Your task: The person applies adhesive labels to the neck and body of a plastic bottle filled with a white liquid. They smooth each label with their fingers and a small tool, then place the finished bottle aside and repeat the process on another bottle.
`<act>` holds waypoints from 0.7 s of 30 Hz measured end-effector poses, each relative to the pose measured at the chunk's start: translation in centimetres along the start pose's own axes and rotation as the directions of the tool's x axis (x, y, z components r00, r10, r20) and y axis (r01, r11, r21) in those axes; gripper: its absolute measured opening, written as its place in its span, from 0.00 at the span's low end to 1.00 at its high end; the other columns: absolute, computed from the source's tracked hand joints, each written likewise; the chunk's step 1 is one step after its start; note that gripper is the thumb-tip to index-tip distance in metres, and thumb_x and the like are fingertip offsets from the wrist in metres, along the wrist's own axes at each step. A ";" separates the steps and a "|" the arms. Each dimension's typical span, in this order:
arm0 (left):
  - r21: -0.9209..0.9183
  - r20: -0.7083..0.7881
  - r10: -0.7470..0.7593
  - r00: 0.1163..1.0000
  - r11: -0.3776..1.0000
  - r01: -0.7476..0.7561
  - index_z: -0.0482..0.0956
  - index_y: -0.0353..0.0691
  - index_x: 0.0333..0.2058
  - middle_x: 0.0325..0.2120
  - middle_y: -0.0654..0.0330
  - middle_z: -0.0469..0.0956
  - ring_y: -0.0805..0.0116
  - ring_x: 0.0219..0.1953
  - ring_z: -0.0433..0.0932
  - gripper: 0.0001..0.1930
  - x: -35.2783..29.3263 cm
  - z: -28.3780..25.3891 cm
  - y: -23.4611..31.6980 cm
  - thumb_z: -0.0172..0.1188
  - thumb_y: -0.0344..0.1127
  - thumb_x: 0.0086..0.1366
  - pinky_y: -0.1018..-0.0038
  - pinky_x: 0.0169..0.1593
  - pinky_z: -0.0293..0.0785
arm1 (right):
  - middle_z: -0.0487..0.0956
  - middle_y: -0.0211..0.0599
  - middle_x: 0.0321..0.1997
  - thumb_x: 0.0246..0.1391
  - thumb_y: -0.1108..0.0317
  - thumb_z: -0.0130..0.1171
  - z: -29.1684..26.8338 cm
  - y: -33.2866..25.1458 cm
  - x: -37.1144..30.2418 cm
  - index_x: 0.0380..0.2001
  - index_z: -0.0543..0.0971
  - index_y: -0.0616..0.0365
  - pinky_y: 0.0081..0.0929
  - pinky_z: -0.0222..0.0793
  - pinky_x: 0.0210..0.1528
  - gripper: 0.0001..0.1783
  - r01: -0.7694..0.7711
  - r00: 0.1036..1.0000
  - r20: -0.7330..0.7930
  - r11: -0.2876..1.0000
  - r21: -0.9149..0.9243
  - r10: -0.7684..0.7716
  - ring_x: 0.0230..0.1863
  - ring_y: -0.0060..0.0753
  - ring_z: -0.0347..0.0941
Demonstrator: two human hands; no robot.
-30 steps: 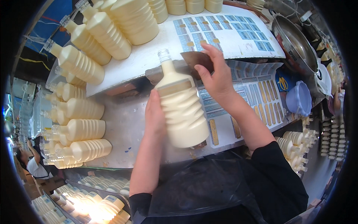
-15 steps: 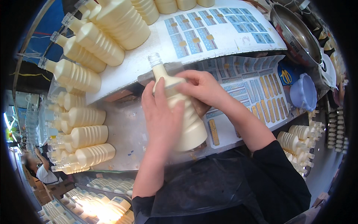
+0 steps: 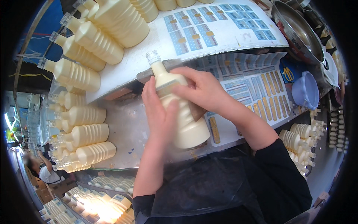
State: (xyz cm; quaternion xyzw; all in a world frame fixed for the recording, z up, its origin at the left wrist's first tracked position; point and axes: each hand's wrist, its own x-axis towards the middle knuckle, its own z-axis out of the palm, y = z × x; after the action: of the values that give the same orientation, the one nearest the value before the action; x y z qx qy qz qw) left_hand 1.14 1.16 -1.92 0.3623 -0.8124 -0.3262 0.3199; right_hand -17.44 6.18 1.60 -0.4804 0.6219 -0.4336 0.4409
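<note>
A cream-coloured plastic bottle [image 3: 188, 127] with a ribbed body and a clear threaded neck lies tilted in front of me, neck pointing away and slightly left. My left hand [image 3: 158, 114] grips its left side, fingers along the edge and thumb over the front, a little blurred. At the shoulder, my right hand [image 3: 203, 87] has its fingers and thumb closed against the bottle. A pale greyish label strip [image 3: 166, 85] crosses the shoulder beside the right fingertips. Under the bottle, a brown block [image 3: 196, 112] shows partly.
Cream bottles [image 3: 89, 134] lie stacked along the left. Label sheets [image 3: 233, 130] spread under my right arm, and more labels [image 3: 194, 37] lie on the white board [image 3: 231, 44]. A lilac bucket [image 3: 305, 91] and large pan [image 3: 298, 31] stand right. Another person [image 3: 46, 173] works far left.
The bottle has shifted slightly, its base moving a little right and its neck a little away. My left fingers have lowered against its side, and the shoulder strip shows more clearly.
</note>
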 end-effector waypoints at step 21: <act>0.069 -0.009 -0.024 1.000 0.997 0.024 0.51 0.31 0.72 0.69 0.37 0.55 0.39 0.72 0.55 0.43 0.1 0.0 0.5 0.58 0.42 0.63 0.53 0.74 0.53 | 0.87 0.47 0.45 0.63 0.53 0.60 0.7 2.0 1.5 0.53 0.84 0.61 0.29 0.76 0.52 0.25 0.120 0.987 -0.115 0.988 0.091 -0.110 0.46 0.34 0.84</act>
State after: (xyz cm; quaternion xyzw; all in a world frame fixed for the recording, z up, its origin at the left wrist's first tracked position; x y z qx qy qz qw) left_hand 0.90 1.40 -1.53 0.3842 -0.8174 -0.3001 0.3068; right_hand -17.42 4.91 -0.68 -0.4689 0.5943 -0.5141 0.4034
